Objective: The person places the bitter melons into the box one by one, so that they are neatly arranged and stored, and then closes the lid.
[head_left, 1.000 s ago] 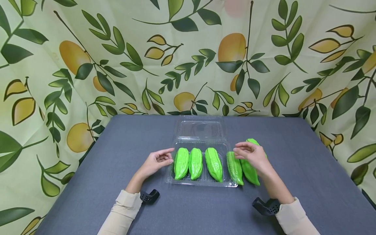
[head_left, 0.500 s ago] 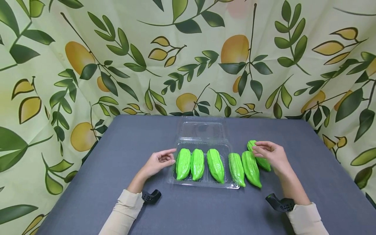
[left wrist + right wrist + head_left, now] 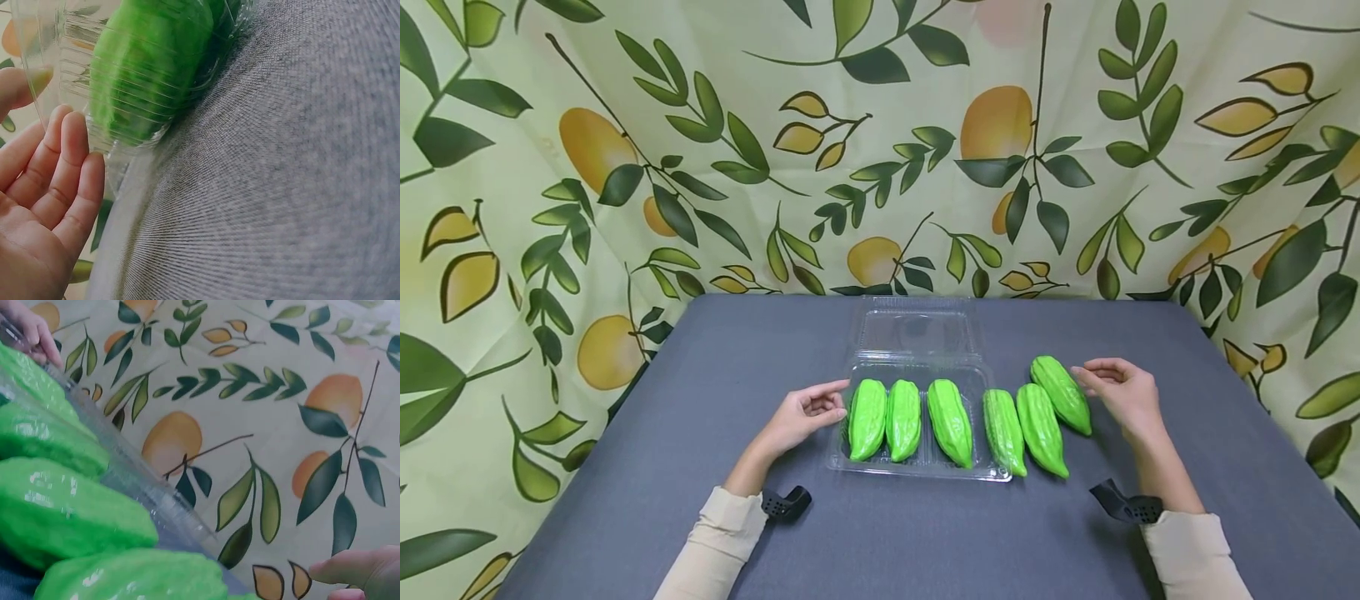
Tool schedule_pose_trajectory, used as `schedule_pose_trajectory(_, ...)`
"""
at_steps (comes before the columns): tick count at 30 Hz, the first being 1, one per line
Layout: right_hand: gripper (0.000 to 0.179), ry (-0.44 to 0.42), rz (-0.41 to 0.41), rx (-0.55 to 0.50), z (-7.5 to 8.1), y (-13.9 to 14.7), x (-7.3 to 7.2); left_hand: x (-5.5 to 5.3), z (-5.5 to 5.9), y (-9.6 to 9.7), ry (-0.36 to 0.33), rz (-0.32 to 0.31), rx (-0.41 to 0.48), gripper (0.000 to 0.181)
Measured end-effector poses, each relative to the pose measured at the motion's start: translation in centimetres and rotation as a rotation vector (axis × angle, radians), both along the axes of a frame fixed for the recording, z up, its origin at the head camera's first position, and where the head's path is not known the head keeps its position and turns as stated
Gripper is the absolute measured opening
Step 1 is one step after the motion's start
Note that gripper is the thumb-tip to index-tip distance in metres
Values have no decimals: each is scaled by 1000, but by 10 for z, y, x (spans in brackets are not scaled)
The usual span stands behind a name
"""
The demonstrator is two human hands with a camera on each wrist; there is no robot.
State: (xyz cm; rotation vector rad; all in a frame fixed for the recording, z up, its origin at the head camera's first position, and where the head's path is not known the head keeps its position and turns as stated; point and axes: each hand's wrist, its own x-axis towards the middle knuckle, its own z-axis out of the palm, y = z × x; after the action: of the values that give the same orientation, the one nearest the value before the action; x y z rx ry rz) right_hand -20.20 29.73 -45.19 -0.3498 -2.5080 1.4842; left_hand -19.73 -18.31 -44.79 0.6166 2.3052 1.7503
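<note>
Right fingers loose beside green gourd, left fingers (grip unclear) at clear container.

Left hand loosely bent, right hand likewise

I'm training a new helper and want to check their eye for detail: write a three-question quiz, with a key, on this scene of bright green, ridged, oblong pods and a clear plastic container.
1. How many bright green, ridged, oblong pods show in the head view?
2. True or false: the lid of the clear plastic container is open.
3. The person's right hand holds: a) a pod, b) the lid, c) nothing.

Key: 1. Six. 2. True. 3. c.
</note>
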Motion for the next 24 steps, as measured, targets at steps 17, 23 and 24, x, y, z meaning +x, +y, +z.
schedule_pose_trajectory(17, 68, -179, 56, 193, 24, -29, 18, 1, 0, 0, 5, -6, 11, 49)
schedule_pose_trajectory(23, 72, -195, 73, 181, 23, -31, 17, 1, 0, 1, 8, -4, 8, 49)
schedule_pose_trajectory(24, 72, -201, 77, 178, 23, -31, 17, 1, 0, 1, 5, -3, 7, 49)
